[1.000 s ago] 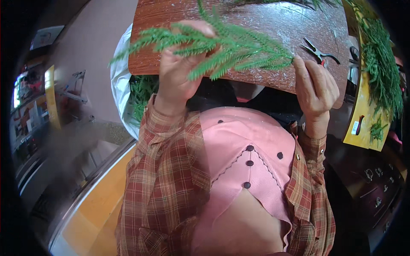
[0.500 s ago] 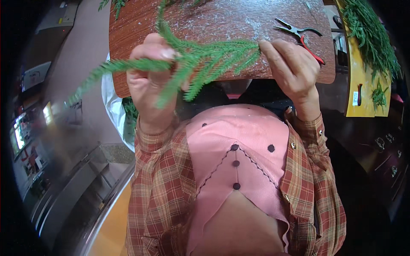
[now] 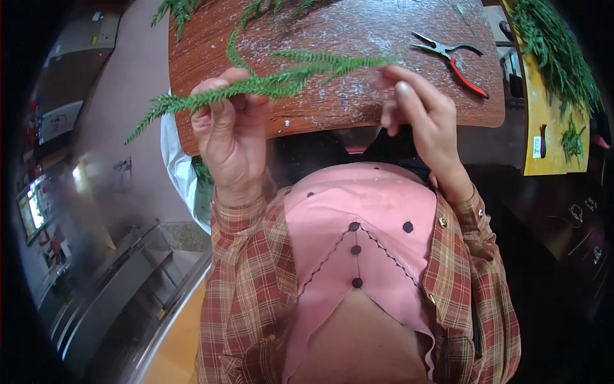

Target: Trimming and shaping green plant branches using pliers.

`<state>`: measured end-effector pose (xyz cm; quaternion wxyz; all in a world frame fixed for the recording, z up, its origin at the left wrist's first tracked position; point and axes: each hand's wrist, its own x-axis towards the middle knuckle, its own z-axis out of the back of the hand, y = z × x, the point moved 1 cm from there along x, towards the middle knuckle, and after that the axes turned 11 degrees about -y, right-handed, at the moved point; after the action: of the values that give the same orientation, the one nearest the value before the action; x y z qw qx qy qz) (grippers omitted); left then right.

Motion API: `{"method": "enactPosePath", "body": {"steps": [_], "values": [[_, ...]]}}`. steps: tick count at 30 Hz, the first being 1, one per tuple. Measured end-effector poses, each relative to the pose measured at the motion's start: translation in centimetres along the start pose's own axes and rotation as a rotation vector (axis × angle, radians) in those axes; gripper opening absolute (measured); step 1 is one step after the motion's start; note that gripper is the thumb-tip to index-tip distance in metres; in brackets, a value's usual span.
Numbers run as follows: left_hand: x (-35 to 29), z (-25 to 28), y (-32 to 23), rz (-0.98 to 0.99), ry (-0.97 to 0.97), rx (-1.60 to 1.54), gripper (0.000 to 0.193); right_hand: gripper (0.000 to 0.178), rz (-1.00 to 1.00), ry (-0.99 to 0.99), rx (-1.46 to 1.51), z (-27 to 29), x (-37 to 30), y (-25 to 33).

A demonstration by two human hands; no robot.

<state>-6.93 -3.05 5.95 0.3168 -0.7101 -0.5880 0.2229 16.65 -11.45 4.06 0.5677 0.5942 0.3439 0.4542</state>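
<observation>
A green artificial-looking conifer branch (image 3: 281, 83) with short needles stretches over the near part of the table. My left hand (image 3: 225, 125) pinches it between thumb and fingers near its left side, one sprig sticking out beyond the hand. My right hand (image 3: 425, 112) is beside the branch's right tip, its fingers loosely bent and apart; nothing shows between them. Pliers (image 3: 451, 61) with red and black handles lie with jaws parted on the table, to the right of and beyond my right hand.
The brown wooden table (image 3: 211, 32) is scattered with white flecks. More green sprigs (image 3: 178, 14) lie along its far edge. At the right, a yellow board (image 3: 534, 115) bears a heap of green branches (image 3: 553, 51). A white bag (image 3: 179, 166) hangs by the table's left corner.
My right hand has let go of the branch's right tip, and its fingers have spread. The branch has turned flatter in my left hand, which still holds it.
</observation>
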Motion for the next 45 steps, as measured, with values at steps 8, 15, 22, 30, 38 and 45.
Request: {"method": "enactPosePath", "body": {"steps": [8,15,22,30,38,45], "values": [[-0.8,-0.4,1.3,0.027,-0.033,0.145,0.026,0.034,-0.447,-0.076,0.772,-1.5,1.4,-0.1],[-1.0,-0.1,2.2,0.325,-0.099,-0.402,0.024,0.013,-0.657,0.01,1.178,-2.8,0.6,-0.2],[0.0,-1.7,2.7,0.413,0.09,-0.292,0.02,0.026,-0.52,0.068,1.136,-2.3,1.0,0.3],[-0.8,-1.6,2.2,0.485,0.044,0.091,0.017,0.018,-0.073,0.009,0.047,-3.7,2.1,1.3],[-1.2,-2.7,2.5,0.479,0.044,0.362,0.017,0.01,0.384,0.12,-0.281,-4.2,1.8,1.5],[-1.2,-2.4,2.8,0.291,-0.187,0.449,0.017,0.02,0.489,0.146,-0.32,-4.1,1.8,1.9]]}}
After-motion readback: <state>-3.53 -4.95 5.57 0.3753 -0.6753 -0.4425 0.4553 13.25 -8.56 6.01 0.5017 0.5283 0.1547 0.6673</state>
